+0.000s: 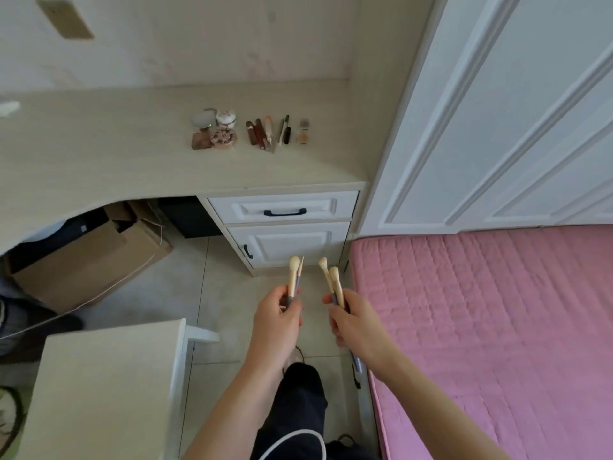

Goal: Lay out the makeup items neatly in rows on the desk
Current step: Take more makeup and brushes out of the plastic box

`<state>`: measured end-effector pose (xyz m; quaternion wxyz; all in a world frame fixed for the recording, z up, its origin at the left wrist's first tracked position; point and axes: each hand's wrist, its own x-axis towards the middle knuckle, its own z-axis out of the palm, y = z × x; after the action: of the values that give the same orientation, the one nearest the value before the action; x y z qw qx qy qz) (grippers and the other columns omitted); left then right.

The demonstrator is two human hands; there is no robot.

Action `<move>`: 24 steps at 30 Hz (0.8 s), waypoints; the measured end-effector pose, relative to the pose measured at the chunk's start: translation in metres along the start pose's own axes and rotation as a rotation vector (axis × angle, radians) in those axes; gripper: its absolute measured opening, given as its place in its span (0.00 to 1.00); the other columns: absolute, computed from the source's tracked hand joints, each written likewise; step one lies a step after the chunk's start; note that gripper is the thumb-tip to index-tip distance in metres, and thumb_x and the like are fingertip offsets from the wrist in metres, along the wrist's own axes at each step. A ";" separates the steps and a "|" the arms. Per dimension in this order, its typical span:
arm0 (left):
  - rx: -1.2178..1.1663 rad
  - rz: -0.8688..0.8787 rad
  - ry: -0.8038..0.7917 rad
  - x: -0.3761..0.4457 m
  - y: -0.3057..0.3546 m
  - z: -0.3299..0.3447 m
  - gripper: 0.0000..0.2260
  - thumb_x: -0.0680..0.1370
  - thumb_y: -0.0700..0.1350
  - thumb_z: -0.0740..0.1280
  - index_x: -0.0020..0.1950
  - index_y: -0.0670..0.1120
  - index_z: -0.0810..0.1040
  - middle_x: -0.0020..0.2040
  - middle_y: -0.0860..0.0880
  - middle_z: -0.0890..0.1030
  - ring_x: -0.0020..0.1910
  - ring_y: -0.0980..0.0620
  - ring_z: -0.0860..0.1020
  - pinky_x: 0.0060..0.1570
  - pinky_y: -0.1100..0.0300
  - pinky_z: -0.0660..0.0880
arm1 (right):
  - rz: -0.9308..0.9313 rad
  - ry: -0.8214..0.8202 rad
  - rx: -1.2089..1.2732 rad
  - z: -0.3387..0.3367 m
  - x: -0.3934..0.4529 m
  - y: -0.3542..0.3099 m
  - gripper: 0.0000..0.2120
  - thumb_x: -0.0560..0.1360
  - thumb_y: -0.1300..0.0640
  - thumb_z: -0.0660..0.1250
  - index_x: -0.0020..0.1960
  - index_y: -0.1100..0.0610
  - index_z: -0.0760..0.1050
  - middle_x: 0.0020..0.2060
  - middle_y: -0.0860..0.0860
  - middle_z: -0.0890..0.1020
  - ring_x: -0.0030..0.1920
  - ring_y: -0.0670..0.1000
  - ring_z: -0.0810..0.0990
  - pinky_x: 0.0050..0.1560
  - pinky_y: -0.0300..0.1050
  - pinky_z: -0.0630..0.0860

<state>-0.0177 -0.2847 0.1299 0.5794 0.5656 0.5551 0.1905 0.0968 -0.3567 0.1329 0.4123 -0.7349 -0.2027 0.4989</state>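
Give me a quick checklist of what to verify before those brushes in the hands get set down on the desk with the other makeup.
1. Left hand grips its brushes firmly: ok, fingers curled round the handles.
2. Right hand grips its own brushes: ok.
3. Bare desk space beside the laid-out items: ok, open surface left and in front.
4. Existing groups tidy: ok; round compacts, slim sticks and small pots sit side by side.
5. Hands are over the desk: not ok, they are over the floor, short of the drawers.
6. Exact brush count: cannot tell, handles overlap.
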 end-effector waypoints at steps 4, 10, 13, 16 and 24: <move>0.032 0.039 -0.030 0.063 0.034 -0.023 0.09 0.77 0.38 0.62 0.49 0.52 0.77 0.32 0.49 0.75 0.32 0.52 0.74 0.35 0.56 0.73 | -0.009 0.034 -0.003 0.013 0.049 -0.044 0.11 0.77 0.65 0.54 0.51 0.55 0.73 0.31 0.51 0.72 0.32 0.50 0.69 0.29 0.43 0.66; 0.006 0.052 -0.050 0.143 0.070 -0.045 0.09 0.77 0.35 0.61 0.49 0.48 0.77 0.37 0.47 0.76 0.27 0.58 0.75 0.34 0.59 0.76 | -0.030 0.092 0.007 0.028 0.108 -0.099 0.11 0.77 0.65 0.54 0.51 0.55 0.74 0.31 0.50 0.73 0.31 0.50 0.71 0.32 0.44 0.68; 0.002 0.047 -0.051 0.173 0.081 -0.045 0.09 0.77 0.35 0.61 0.47 0.47 0.77 0.38 0.47 0.77 0.26 0.57 0.75 0.32 0.61 0.76 | -0.027 0.132 0.005 0.025 0.131 -0.120 0.12 0.77 0.65 0.54 0.51 0.55 0.74 0.32 0.51 0.75 0.32 0.50 0.72 0.33 0.45 0.70; 0.000 0.028 -0.065 0.197 0.087 -0.041 0.06 0.77 0.36 0.63 0.46 0.44 0.78 0.36 0.48 0.78 0.26 0.57 0.75 0.30 0.63 0.75 | -0.036 0.157 -0.006 0.020 0.151 -0.135 0.12 0.77 0.66 0.55 0.52 0.56 0.74 0.32 0.51 0.75 0.32 0.49 0.72 0.33 0.44 0.69; -0.067 -0.064 -0.102 0.269 0.117 -0.015 0.05 0.79 0.42 0.64 0.46 0.42 0.77 0.34 0.47 0.78 0.27 0.53 0.76 0.29 0.62 0.73 | 0.005 0.122 -0.035 -0.005 0.232 -0.171 0.10 0.79 0.64 0.55 0.52 0.58 0.74 0.34 0.53 0.78 0.31 0.50 0.73 0.32 0.42 0.70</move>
<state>0.1005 -0.0160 0.1207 0.6313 0.5370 0.5359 0.1612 0.2184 -0.0953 0.1410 0.4096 -0.7716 -0.1842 0.4505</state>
